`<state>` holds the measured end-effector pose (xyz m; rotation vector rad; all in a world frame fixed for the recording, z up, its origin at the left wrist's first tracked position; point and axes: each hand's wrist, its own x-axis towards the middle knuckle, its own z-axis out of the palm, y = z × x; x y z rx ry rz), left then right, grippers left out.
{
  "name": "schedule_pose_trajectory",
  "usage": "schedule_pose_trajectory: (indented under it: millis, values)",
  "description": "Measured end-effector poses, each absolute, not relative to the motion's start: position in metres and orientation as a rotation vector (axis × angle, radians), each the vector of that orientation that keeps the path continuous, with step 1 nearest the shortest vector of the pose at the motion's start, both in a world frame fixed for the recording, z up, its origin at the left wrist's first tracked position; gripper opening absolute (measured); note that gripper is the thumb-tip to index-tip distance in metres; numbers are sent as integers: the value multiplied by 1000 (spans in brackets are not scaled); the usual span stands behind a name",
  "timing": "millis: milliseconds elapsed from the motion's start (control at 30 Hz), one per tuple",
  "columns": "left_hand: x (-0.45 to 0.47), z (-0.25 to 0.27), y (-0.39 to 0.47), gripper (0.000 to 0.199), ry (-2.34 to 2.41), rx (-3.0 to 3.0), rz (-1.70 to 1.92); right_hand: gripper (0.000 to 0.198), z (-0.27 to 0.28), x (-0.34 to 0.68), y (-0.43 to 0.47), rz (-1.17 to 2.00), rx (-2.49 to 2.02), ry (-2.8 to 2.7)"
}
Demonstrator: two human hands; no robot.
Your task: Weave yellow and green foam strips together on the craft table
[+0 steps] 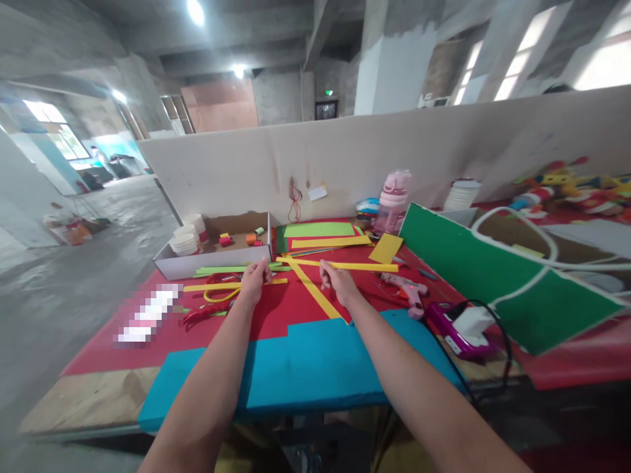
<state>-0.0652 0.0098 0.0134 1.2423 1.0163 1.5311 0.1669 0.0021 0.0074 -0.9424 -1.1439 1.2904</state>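
Observation:
My left hand is closed, its fingers curled around a narrow yellow paper strip that shows on both sides of it. To its right, my right hand is closed too, in a pinch at another yellow strip. A third yellow strip lies slantwise on the red tabletop between the hands. Green strips lie just past my left hand. Red-handled pliers and a yellow loop are beside that wrist. A pink glue gun rests right of my right hand.
A blue pad covers the table's near edge. At back left stands a box with cups and spools. A purple power strip with cables and a green board are at right. Behind are coloured sheets and a pink bottle.

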Motion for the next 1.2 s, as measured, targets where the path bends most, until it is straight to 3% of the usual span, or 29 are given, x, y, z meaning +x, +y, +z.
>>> schedule_pose_trajectory:
  millis: [167, 267, 467, 567, 833, 1000, 1133, 1200]
  values:
    - [-71, 13, 12, 44, 1149, 1318, 1647, 42, -1, 180, 20, 1292, -1029, -876]
    - [-65, 13, 10, 45, 1197, 1397, 1613, 44, -5, 179, 20, 1226, -1087, -1134]
    - [-59, 11, 9, 43, 1220, 1370, 1586, 39, -4, 154, 5, 495, -1440, -1899]
    - [-58, 10, 9, 41, 1217, 1353, 1557, 40, 1, 146, -1, 319, -1596, -2064]
    - [-52, 13, 6, 41, 1221, 1334, 1529, 16, 9, 150, -2, 221, -1701, -2154]
    - [-45, 16, 0, 42, 1269, 1497, 1453, 31, 10, 153, -3, 193, -1747, -2113]
    - [-40, 16, -4, 40, 1352, 1893, 1238, 24, 10, 156, -4, 260, -1640, -2187]
    - [-38, 15, -6, 39, 1353, 2079, 1143, 30, 12, 157, -5, 271, -1601, -2225]
